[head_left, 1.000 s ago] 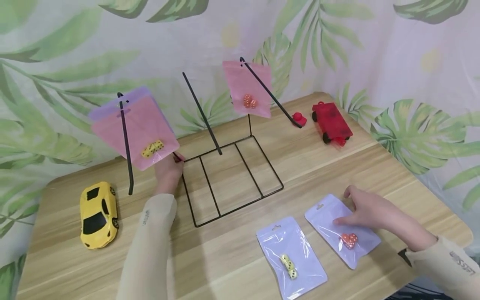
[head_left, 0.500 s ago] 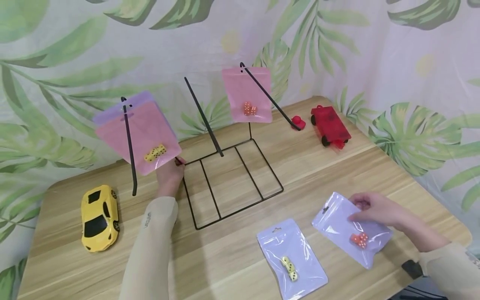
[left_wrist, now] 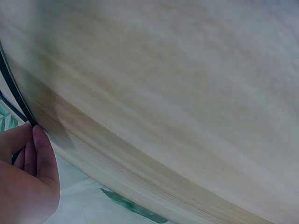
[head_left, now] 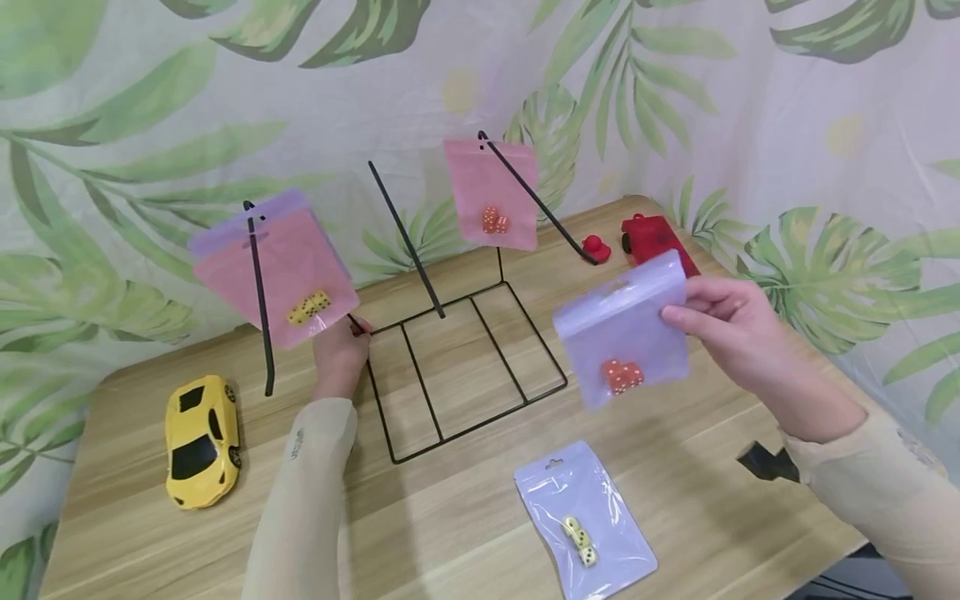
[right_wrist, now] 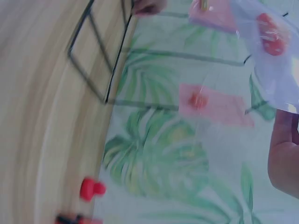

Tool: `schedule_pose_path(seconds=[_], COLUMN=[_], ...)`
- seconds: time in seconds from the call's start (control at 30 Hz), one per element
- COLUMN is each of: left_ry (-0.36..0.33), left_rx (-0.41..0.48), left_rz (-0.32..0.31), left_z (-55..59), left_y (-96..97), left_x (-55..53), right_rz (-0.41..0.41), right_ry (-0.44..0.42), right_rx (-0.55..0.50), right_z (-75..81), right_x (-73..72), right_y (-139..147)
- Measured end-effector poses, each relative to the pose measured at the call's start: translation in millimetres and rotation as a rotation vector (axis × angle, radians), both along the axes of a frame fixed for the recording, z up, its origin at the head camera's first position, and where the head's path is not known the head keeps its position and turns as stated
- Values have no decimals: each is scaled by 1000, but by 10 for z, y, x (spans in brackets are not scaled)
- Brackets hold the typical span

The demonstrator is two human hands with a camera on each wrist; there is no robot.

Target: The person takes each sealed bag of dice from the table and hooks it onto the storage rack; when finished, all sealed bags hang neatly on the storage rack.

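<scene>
My right hand [head_left: 757, 350] pinches the right edge of a purple zip pouch [head_left: 581, 350] with red dice [head_left: 621, 377], held above the table. In the right wrist view that pouch [right_wrist: 257, 65] is at upper right, over part of my right hand [right_wrist: 286, 154]. My left hand [head_left: 339, 358] grips the back left of a black wire rack [head_left: 442, 440]; the left wrist view shows my left hand's fingertips [left_wrist: 42, 149] pinching the wire. On the left hook hangs a pink pouch [head_left: 300, 262] with yellow dice, a purple one behind it. A pink pouch [head_left: 472, 179] with red dice hangs on the right hook.
Another purple pouch [head_left: 615, 533] with yellowish dice lies near the table's front. At left stands a yellow toy car [head_left: 202, 442]. Toward the back right are a small red cap [head_left: 597, 248] and a red toy vehicle [head_left: 648, 237], partly covered by the raised pouch.
My right hand took hold of the purple pouch with red dice and lifted it off the table, up and left toward the rack. My left hand stays on the rack.
</scene>
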State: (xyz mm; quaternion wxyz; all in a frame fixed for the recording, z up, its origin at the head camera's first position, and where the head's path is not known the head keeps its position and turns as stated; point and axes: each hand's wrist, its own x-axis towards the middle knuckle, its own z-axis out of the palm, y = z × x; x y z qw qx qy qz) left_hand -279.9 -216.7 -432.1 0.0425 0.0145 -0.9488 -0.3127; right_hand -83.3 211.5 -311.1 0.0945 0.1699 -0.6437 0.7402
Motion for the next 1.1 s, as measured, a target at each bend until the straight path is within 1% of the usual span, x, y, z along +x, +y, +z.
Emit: schedule_pose_path(seconds=[0.07,0.2,0.3,0.4,0.47,0.57,0.7,0.83,0.87,0.93,1.0,1.1], left_ry=[22,34,15,-14,-36,-42,-30,-22,-20,-11,1,-2], left_rx=[16,26,34,19,-4,-21,6,36,38,39,34,-2], left_rz=[-4,-7,-4,0,1,1,-10,-24,-28,-29,-31,-27], left_z=[-1,19,22,1,-10,-28,-49,-49,-46,-39,-28,-20], left_y=[14,28,16,-5,-14,-14,18,60,67,75,77,66], left_x=[6,23,22,-1,-18,-38,-45,-30,-27,-23,-21,-25], right_rz=[11,-29,-41,-40,-44,-62,-89,-159,-192,-258,-306,-358], right_ry=[1,-18,-30,-39,-57,-104,-179,-250,-261,-273,-266,-250], right_rx=[-47,-64,-51,-42,-28,-13,2,-28,-36,-60,-74,-70], right_z=[49,101,108,90,78,73,116,185,200,220,228,229], right_x=[-60,-155,-196,-222,-243,-322,-533,-796,-860,-989,-1109,-1262], right_y=[-111,-222,-239,-235,-230,-233,-283,-387,-418,-474,-522,-585])
